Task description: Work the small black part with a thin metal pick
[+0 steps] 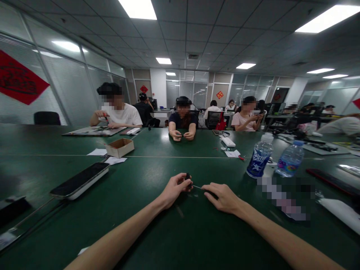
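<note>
My left hand pinches a small black object between thumb and fingers, above the dark green table. My right hand is close by, to its right, with fingers closed around a thin metal rod. This rod looks like a small screwdriver shaft, and its tip reaches toward the black object. The right hand's grip partly hides the rod's handle, if it has one. Both forearms rest low over the tabletop.
Two plastic water bottles stand to my right, near a blurred patch. A cardboard box and a dark flat device lie to my left. Several seated people work across the table among papers and white boxes.
</note>
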Demonstrator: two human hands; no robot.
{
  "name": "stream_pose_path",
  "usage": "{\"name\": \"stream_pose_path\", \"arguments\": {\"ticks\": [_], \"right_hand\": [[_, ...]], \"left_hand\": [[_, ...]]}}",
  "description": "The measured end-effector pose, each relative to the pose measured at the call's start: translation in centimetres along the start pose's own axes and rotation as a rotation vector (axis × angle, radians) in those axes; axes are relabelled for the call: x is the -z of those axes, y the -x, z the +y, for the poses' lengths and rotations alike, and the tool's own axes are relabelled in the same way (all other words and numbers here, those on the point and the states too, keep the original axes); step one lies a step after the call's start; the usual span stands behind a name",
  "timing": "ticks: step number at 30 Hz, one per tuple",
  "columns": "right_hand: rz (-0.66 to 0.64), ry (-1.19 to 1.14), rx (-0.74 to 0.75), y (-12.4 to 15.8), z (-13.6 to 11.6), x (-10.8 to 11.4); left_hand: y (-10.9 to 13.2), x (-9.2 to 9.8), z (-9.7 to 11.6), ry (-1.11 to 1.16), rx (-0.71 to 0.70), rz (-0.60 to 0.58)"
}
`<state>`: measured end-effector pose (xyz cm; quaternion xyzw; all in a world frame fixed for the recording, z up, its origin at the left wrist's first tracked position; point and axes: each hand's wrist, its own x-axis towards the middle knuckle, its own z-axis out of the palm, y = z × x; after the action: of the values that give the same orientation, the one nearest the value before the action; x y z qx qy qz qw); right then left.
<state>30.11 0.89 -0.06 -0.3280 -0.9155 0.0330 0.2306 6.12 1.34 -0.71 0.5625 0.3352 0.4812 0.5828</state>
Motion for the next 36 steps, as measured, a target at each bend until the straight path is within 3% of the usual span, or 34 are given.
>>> {"name": "stream_pose_path", "arguments": {"ticks": [10, 16, 22, 28, 36], "right_hand": [[-0.029, -0.027, -0.015, 0.1, 0.4, -0.2], [0.353, -0.104, -0.317, -0.5, 1.6, -0.4], [0.134, -0.123, -0.116, -0.5, 1.1, -0.5], [0.105, -0.125, -0.111, -0.3, 0.8, -0.2], [0.07, -0.121, -0.089, -0.3, 0.8, -0.3]], "left_hand": [[0.4, -0.1, 0.9, -0.143, -0.034, -0.053], [1.1, -1.4, 1.3, -0.358, -0.068, -0.201], [0.2, -0.8, 0.3, -0.099, -0.015, -0.115], [-0.5, 0.1, -1.2, 0.182, 0.036, 0.011], [-0.4, 0.1, -1.0, 0.179, 0.032, 0.006]]}}
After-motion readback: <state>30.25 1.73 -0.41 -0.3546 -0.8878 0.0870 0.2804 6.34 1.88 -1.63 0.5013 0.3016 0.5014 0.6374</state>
